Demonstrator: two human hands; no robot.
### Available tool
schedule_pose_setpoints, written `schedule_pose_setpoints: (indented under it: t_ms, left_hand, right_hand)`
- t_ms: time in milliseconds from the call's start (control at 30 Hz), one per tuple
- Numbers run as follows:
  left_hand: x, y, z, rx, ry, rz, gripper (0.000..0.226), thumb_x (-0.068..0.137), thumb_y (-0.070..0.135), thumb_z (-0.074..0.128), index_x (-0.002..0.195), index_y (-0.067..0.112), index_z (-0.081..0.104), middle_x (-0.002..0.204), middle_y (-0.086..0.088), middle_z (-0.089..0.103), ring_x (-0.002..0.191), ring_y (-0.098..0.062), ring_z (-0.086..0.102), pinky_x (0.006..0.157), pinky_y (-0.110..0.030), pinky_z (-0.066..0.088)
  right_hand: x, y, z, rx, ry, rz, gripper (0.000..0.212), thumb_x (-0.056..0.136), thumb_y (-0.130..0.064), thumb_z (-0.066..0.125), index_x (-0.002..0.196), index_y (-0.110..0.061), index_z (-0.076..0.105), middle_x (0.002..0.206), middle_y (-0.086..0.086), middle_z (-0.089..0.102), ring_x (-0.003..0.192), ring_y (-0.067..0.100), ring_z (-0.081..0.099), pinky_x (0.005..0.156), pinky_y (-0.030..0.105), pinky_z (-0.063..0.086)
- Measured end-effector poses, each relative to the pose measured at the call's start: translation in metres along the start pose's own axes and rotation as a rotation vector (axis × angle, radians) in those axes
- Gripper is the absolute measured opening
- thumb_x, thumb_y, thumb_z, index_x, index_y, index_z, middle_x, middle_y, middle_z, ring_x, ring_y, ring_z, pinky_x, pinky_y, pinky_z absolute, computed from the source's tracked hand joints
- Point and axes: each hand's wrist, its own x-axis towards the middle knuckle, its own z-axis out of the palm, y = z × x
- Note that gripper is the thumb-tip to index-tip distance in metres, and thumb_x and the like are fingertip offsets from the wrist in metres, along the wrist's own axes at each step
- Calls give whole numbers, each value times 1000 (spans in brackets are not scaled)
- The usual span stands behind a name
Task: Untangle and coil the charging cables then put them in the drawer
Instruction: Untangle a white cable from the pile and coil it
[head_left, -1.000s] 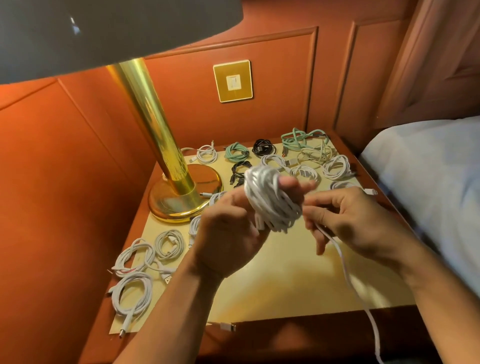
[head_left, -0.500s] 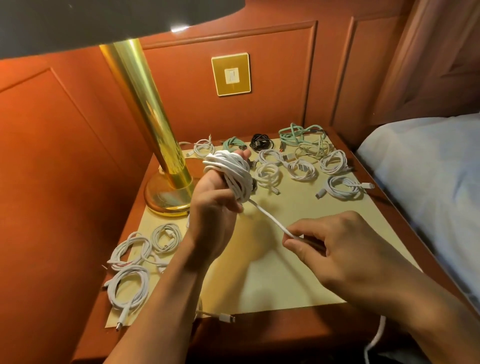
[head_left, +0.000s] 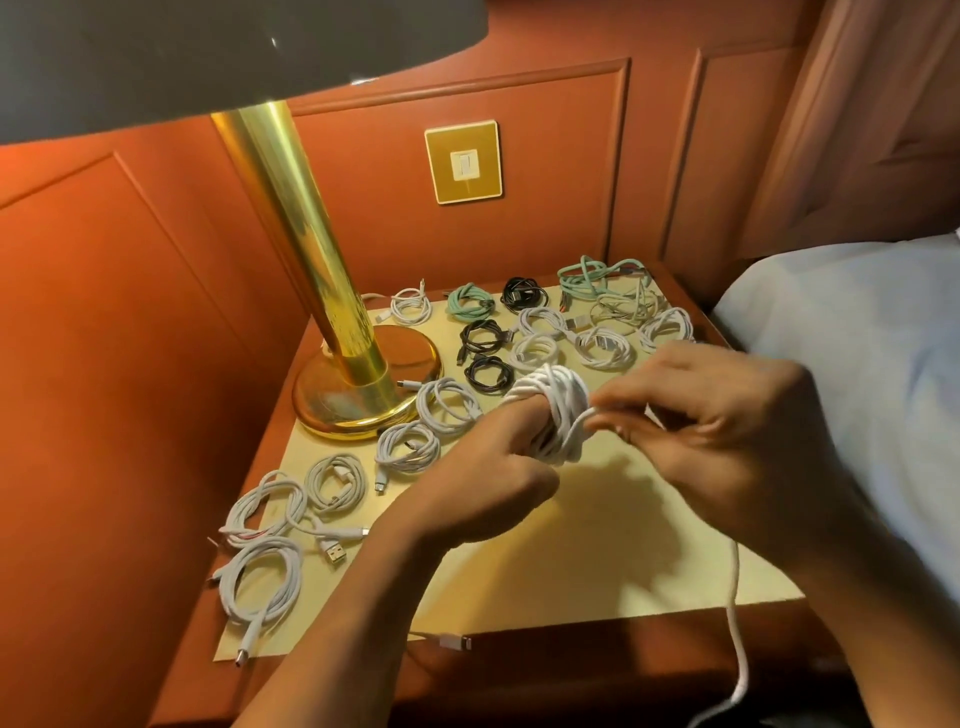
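- Head view looks down on a wooden bedside worktop (head_left: 597, 670) covered by a pale yellow mat (head_left: 597, 566). The round brass lamp base (head_left: 363, 400) stands at its back left.
- Right of the lamp base and slightly in front of it, the left hand (head_left: 483, 483) is raised over the mat. A thick white charging cable (head_left: 558, 415) is wound in many loops round its fingers. Its grip is closed, with the curled fingers holding the bundle.
- Further right of the lamp base, the right hand (head_left: 727, 431) meets the bundle. Its grip is a pinch, thumb and fingertips closed on one strand at the bundle's right side.
- The cable's loose tail (head_left: 735, 623) drops from under the right hand past the worktop's front edge, well right of the lamp base.
- Just beside the lamp base on its front right lie two small white coils (head_left: 447, 408).
- In front of the lamp base and to its left lie larger white coiled cables (head_left: 260, 577).
- Behind and right of the lamp base lie a mint-green coil (head_left: 470, 302), black coils (head_left: 483, 338) and several more white coils (head_left: 602, 348).
- A loose mint-green and white tangle (head_left: 602, 283) sits at the far back right.
- Far right of the lamp base, beyond the worktop, is a bed with a pale sheet (head_left: 857, 338).
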Motion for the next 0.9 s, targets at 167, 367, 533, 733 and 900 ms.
schedule_pose_setpoints:
  t_ms: [167, 367, 533, 733, 900]
  left_hand:
    - [3, 10, 2, -22, -77, 26, 56, 66, 4, 52, 115, 31, 60, 103, 23, 64, 91, -4, 61, 69, -23, 52]
    - [3, 14, 2, 1, -129, 13, 57, 69, -5, 51, 116, 24, 65, 115, 10, 65, 99, 6, 61, 71, -8, 47]
    - [6, 15, 1, 32, -153, 18, 56, 63, 2, 50, 116, 14, 67, 116, 5, 68, 115, -5, 62, 95, -20, 49]
    - [7, 12, -1, 54, -144, 20, 51, 64, 4, 50, 112, 12, 67, 114, 0, 69, 112, -8, 64, 98, -25, 50]
    - [5, 7, 2, 56, -158, 30, 51, 66, 5, 50, 113, 12, 68, 115, 1, 71, 114, -11, 64, 102, -36, 51]
  right_hand:
    - [10, 15, -6, 67, 32, -1, 16, 86, -17, 77, 99, -8, 80, 93, 3, 76, 81, 7, 67, 74, 22, 56]
    - [18, 23, -9, 117, -15, -5, 19, 86, -26, 77, 96, -10, 81, 90, -1, 75, 79, 9, 69, 70, 26, 57]
    - [23, 24, -3, 115, -64, -32, 15, 89, -10, 77, 103, -9, 80, 96, 1, 74, 86, 7, 68, 79, 22, 57]
    - [30, 16, -6, 77, -2, -97, 16, 85, -18, 81, 97, -8, 81, 92, 3, 75, 81, 11, 68, 76, 25, 58]
    - [28, 20, 2, 109, 17, -25, 16, 85, -20, 81, 96, -9, 81, 90, 1, 74, 81, 10, 69, 73, 28, 58]
